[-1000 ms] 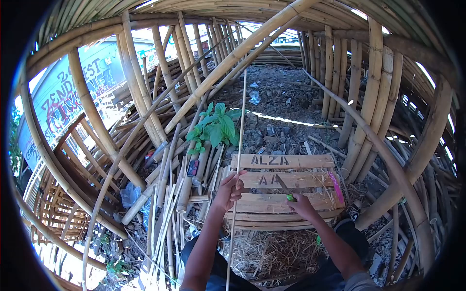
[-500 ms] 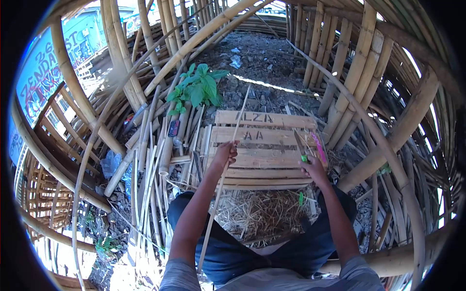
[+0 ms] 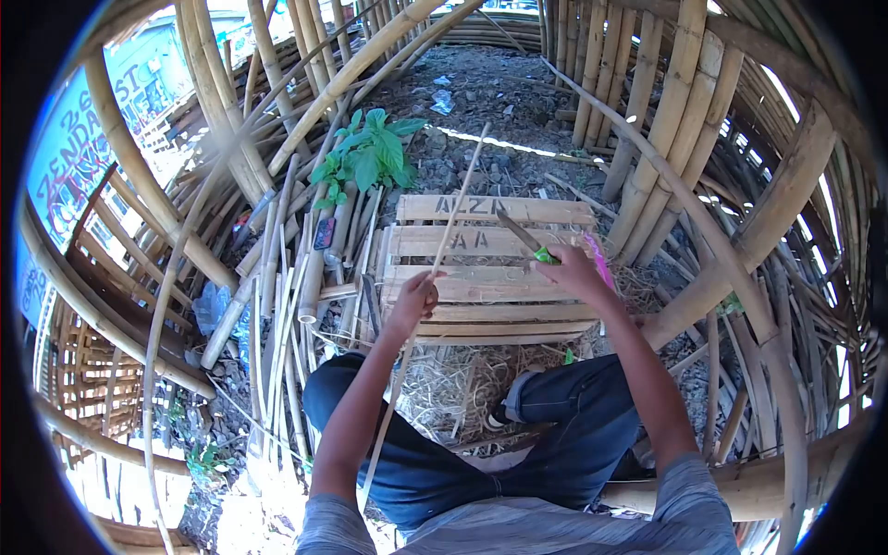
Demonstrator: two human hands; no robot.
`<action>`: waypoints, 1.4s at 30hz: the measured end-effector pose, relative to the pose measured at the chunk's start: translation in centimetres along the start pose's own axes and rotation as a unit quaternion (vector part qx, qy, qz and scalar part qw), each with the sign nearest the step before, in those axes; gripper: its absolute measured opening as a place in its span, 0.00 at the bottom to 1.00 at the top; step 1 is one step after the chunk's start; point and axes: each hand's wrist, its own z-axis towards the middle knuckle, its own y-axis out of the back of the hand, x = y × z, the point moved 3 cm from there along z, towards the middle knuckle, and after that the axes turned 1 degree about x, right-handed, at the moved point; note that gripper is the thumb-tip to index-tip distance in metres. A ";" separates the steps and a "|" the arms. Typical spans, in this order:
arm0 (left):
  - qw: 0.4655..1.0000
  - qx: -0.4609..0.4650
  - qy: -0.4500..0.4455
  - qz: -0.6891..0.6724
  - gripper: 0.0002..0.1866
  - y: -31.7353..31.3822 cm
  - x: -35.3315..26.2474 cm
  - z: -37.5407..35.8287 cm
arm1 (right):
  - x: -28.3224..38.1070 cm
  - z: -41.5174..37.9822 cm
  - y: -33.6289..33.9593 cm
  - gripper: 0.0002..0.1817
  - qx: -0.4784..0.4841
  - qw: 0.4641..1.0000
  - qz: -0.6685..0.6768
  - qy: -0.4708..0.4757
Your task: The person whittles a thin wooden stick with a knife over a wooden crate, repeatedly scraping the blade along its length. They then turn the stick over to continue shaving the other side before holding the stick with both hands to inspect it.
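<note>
Left hand [image 3: 413, 301] closed on thin bamboo strip [image 3: 450, 227], frame centre, slanting over wooden crate [image 3: 481, 314] as rest. Right hand [image 3: 573, 273] grips green-handled knife [image 3: 520, 235], blade angled toward strip.

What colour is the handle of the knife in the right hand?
Bright green, seen in the head view: the knife handle shows just above the right hand.
</note>
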 end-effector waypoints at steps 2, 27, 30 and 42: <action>1.000 0.003 0.011 0.013 0.16 0.1 1.1 -1.0 | -5.0 0.7 -3.1 0.15 -0.025 0.999 0.031 0.003; 0.992 -0.046 0.114 -0.017 0.15 -7.9 2.4 -10.8 | -10.3 -5.5 -5.1 0.15 -0.073 0.996 -0.040 -0.024; 0.990 -0.048 0.116 -0.066 0.16 -7.5 4.7 -10.9 | -10.3 -6.6 -6.4 0.16 -0.075 0.996 -0.054 -0.004; 0.939 -0.028 0.215 -0.266 0.14 -8.0 9.3 -12.6 | -15.0 -9.1 -10.6 0.16 0.053 0.986 -0.145 -0.060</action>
